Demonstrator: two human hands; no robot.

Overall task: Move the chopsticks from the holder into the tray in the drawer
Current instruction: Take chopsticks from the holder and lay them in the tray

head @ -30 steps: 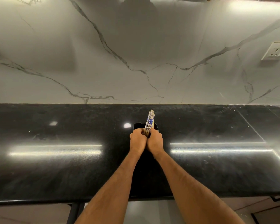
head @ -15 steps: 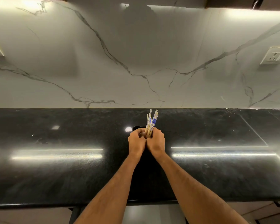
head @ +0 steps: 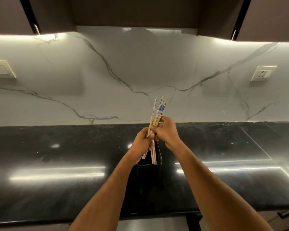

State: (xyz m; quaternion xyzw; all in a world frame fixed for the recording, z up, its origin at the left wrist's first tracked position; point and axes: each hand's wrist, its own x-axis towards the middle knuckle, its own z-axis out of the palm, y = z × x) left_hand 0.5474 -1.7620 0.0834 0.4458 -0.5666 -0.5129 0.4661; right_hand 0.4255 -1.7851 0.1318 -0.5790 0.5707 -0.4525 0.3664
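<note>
At frame centre, left grip [head: 141, 140] and right grip [head: 165, 130] both clutch the chopsticks [head: 158, 110] above the black holder [head: 149, 169] on the tabletop [head: 57, 164].

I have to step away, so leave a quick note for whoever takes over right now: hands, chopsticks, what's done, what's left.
Left hand: grips the chopsticks low on the bundle.
Right hand: grips the same bundle higher up.
Chopsticks: one bundle, patterned ends up, bare tips at the mouth of the black holder on the counter.
Done: bundle gathered and mostly lifted out.
Left: clear the holder and lay the chopsticks in the drawer tray, which is not in view.
</note>
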